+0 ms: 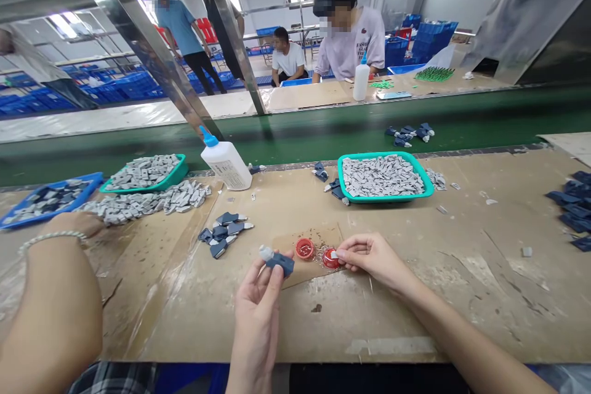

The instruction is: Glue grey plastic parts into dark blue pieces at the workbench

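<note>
Fingertip control, nice and close: left hand [257,311] cradles a blue part [281,265], right hand [375,260] pinches a small grey piece [333,254] right over the red cap [329,262].

A co-worker's T-shirt [349,52] reads "FASHI…"; the white bottle's label [226,167] print is illegible.

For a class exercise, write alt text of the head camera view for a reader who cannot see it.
At a workbench, a person's left hand holds a dark blue moulded part while the right hand pinches a small grey piece over a red cap. A co-worker's arm reaches toward heaped grey pieces.
</note>
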Demonstrator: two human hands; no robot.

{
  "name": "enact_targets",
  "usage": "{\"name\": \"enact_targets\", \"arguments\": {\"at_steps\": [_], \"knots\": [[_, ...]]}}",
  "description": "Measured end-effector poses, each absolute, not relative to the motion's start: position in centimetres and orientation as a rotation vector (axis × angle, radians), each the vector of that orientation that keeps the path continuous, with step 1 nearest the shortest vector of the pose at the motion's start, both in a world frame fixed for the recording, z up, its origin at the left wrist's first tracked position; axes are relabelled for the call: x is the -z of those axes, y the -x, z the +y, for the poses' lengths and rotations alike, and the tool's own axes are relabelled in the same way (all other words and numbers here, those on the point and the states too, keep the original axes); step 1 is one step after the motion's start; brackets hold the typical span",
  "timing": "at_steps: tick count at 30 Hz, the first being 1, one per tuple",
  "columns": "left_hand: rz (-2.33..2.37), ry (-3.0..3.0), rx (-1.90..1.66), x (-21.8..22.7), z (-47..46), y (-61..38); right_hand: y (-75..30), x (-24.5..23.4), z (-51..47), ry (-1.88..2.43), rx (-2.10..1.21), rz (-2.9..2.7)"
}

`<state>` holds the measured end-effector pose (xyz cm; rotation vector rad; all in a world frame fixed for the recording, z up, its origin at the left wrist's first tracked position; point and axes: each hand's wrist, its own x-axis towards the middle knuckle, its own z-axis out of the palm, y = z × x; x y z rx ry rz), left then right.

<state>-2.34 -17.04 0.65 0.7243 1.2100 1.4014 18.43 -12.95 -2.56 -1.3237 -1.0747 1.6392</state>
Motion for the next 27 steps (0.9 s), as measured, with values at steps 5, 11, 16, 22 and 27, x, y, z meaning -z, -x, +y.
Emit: {"name": "enact_targets", "arguments": {"at_steps": [5,11,16,22,27], "knots": [[1.252,-0.723,-1.389,-0.9,-17.3,1.8,-19.0,2.1,-12.9,1.274,-1.637,-1.102],[1.252,-0.711,-1.399,-0.8,-17.5,1.2,-18.4,2.1,-13.1,1.323,-1.625,-1.176],[1.25,-0.684,-1.391,-0.6,-17.5,1.1,-18.4,2.1,-13.3,1.326,-1.622,-1.212],[1.265,-0.671,-1.371,-0.5,-17.6,1.1,-18.8,2.4,-13.1,1.303,-1.644,-1.173],[1.278,-0.711,-1.388,0.0,-17.7,0.6,-19.1,2.2,-13.1,1.235,-1.678,-1.165]]}}
